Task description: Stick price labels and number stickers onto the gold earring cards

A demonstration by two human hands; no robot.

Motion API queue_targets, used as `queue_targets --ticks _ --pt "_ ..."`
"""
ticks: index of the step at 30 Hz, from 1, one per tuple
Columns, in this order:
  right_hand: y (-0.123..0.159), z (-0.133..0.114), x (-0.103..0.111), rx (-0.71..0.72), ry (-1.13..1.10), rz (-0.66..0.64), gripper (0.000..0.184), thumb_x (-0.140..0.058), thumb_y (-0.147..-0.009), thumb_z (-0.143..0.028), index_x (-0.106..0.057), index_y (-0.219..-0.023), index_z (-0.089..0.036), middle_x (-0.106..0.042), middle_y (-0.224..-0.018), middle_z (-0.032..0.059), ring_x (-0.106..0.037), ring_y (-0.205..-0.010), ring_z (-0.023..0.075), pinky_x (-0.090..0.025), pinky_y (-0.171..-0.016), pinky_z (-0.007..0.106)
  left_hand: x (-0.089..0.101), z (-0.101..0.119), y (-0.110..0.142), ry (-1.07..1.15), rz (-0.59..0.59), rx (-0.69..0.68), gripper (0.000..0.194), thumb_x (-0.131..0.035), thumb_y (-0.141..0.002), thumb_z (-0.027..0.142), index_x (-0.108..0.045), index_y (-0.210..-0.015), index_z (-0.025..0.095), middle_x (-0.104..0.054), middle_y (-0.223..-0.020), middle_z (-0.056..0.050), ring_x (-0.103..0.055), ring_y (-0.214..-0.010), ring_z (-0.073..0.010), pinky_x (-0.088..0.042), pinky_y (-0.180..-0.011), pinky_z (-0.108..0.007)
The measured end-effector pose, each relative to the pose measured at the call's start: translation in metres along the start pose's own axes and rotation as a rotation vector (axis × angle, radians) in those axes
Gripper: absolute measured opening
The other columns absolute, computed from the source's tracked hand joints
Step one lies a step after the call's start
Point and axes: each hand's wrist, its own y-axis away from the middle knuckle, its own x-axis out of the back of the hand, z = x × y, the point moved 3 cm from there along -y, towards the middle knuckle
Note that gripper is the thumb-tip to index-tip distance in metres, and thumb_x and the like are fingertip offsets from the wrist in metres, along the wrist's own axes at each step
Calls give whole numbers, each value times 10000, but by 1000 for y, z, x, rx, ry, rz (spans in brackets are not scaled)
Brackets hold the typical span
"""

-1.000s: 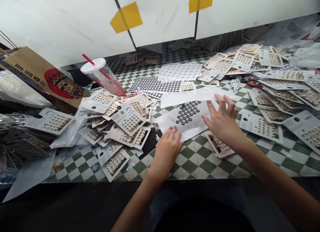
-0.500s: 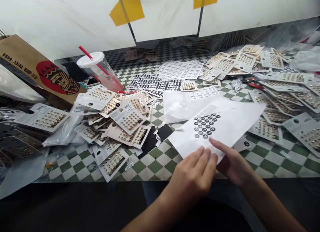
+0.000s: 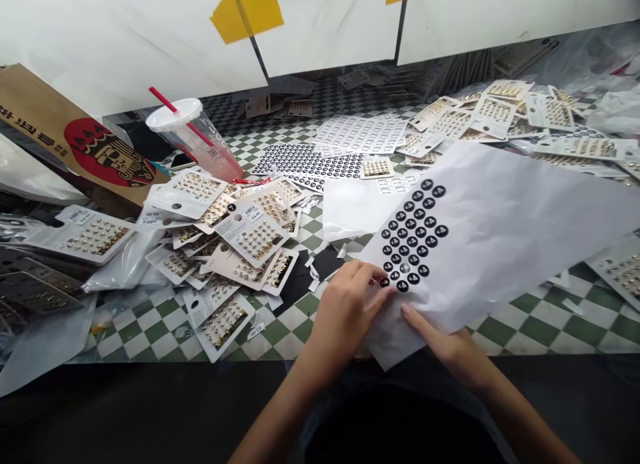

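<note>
**We have a thin white sticker sheet [image 3: 515, 231] raised off the table [image 3: 530, 327], pinched in the left hand [image 3: 345, 311].**

We see the sheet's soft creases and its tight cluster of round black stickers [image 3: 413, 234], and the left hand's curled fingers close on its lower-left edge beside them. The right hand [image 3: 443, 341] lies open along the lower edge, fingers extended and touching the paper; we cannot tell if it grips. The sheet overhangs the table's green-and-white checkered right side. Left of the hands, rectangular earring cards [image 3: 255, 237] with gold studs lie heaped. Toward the far left corner stand a clear plastic cup [image 3: 200, 144] with a white lid, red straw and pinkish residue, and a kraft paper bag [image 3: 95, 151] with a red emblem.
</note>
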Motion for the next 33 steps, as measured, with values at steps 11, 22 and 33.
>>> queue_targets --ticks 11,22,33 --pt "-8 -9 14 -24 -127 127 364 -649 -777 -413 -661 -1089 -226 -655 -1168 59 -513 -1212 277 -374 -1080 425 21 -1 -5 -26 238 -40 80 -525 -887 184 -598 -856 173 -652 -799 -7 -611 -735 -119 -494 -693 -232" --pt "-57 -46 7 -86 -231 -283 277 -661 -772 -439 -630 -826 -169 -662 -729 13 -618 -557 103 -523 -559 231 -5 11 12 -381 495 -373 155 -570 -841 95 -567 -979 166 -622 -726 -27 -578 -664 -122 -461 -624 -226" --pt "-14 -31 26 -138 -291 -279 236 -748 -701 -329 -592 -698 -152 -530 -559 -46 -510 -510 59 -433 -499 170 -15 31 16 -418 489 -732 84 -628 -790 91 -638 -859 139 -675 -753 -21 -636 -675 -121 -508 -606 -225"
